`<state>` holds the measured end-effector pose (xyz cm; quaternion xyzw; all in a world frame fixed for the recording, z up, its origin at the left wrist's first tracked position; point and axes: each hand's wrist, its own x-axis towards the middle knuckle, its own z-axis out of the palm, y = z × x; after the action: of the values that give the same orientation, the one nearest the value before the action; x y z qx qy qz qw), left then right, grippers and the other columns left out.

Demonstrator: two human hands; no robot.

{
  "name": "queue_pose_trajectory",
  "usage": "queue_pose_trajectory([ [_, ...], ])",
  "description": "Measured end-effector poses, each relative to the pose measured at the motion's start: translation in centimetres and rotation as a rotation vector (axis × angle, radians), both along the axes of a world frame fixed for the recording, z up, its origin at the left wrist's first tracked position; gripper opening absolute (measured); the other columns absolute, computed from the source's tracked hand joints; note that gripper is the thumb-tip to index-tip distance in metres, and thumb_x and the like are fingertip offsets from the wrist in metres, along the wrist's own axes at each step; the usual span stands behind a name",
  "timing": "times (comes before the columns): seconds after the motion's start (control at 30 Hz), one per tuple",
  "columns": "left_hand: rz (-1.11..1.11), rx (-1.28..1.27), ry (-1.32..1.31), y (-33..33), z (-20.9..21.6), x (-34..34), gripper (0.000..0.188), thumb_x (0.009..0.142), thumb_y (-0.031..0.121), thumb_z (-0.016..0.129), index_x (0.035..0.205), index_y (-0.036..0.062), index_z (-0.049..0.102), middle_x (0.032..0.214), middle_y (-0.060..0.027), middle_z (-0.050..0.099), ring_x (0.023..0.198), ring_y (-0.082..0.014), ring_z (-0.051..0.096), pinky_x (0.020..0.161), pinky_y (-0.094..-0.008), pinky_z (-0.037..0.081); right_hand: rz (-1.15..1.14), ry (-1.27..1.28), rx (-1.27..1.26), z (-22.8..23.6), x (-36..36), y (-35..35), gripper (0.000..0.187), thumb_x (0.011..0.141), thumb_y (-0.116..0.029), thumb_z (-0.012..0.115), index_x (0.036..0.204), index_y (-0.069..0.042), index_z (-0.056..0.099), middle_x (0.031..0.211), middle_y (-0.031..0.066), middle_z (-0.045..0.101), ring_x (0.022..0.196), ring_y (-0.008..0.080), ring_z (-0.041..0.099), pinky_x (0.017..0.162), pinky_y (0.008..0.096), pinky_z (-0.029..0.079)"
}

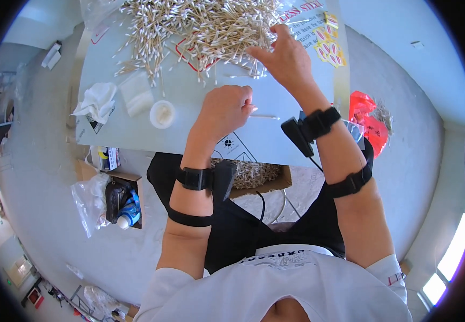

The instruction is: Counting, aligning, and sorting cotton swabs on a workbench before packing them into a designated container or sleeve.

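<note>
A big heap of cotton swabs [216,32] with pale sticks and white tips lies across the far part of the table. My left hand [226,110] is closed near the table's front, its fingers curled. From its fingertips a single cotton swab [266,117] sticks out to the right; whether more are inside the fist is hidden. My right hand [289,58] is at the right edge of the heap, thumb and forefinger apart, with nothing visible between them. Left of my left hand stands a small round white tub [163,114].
Beside the tub lie a clear plastic bag [136,94] and a crumpled white tissue [97,102]. Yellow-and-red stickers [330,48] are at the table's right. Below the front edge sits a carton of swabs [259,177]. A red plastic bag [369,121] is off the right side.
</note>
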<state>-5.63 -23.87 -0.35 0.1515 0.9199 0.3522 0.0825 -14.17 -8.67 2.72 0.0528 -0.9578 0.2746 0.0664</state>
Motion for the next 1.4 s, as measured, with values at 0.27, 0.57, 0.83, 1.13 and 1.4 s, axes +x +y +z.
queue_pose_trajectory([
  [0.27,0.007,0.019,0.025,0.2,-0.2,-0.5,0.014,0.081,0.016,0.067,0.086,0.0046,0.061,0.077,-0.0129,0.063,0.076,-0.0341,0.062,0.067,-0.0441,0.049,0.040,0.135,-0.133,-1.0,-4.9,1.4,0.031,0.069,-0.024,0.067,0.093,-0.005,0.067,0.079,0.0197,0.068,0.080,0.0373,0.066,0.076,0.0441,0.053],
  [0.57,0.118,0.091,0.167,0.5,-0.1,-0.2,0.011,0.079,0.009,0.064,0.087,0.0041,0.060,0.082,-0.0124,0.060,0.079,-0.0342,0.062,0.069,-0.0439,0.050,0.053,0.084,-0.348,-0.4,3.0,3.7,0.015,0.075,-0.009,0.065,0.087,-0.001,0.064,0.069,0.0163,0.064,0.065,0.0329,0.065,0.064,0.0373,0.051],
  [0.83,0.570,0.324,0.433,-1.5,-0.7,-0.8,0.010,0.081,-0.001,0.061,0.090,0.0034,0.064,0.075,-0.0070,0.064,0.060,-0.0153,0.059,0.056,-0.0303,0.048,0.130,-0.082,-0.131,-1.2,9.8,4.8,0.059,0.071,-0.018,0.079,0.121,-0.005,0.050,0.112,0.0165,0.056,0.085,0.0306,0.063,0.074,0.0390,0.052],
  [1.13,0.730,0.275,0.283,-5.0,0.5,-0.9,0.009,0.075,0.006,0.064,0.082,0.0019,0.061,0.078,-0.0147,0.065,0.063,-0.0290,0.062,0.059,-0.0361,0.050,0.212,0.052,-0.102,-1.6,13.0,4.6,0.054,0.060,-0.018,0.084,0.104,-0.003,0.056,0.102,0.0136,0.055,0.092,0.0345,0.058,0.078,0.0416,0.050],
  [1.4,0.626,-0.452,0.168,-2.4,-0.5,-0.7,0.019,0.077,0.023,0.067,0.075,0.0052,0.063,0.082,-0.0147,0.065,0.076,-0.0345,0.065,0.067,-0.0458,0.050,0.640,-0.054,-0.071,0.1,13.4,4.5,0.040,0.060,-0.021,0.080,0.091,-0.009,0.059,0.088,0.0084,0.054,0.083,0.0299,0.056,0.071,0.0407,0.045],
])
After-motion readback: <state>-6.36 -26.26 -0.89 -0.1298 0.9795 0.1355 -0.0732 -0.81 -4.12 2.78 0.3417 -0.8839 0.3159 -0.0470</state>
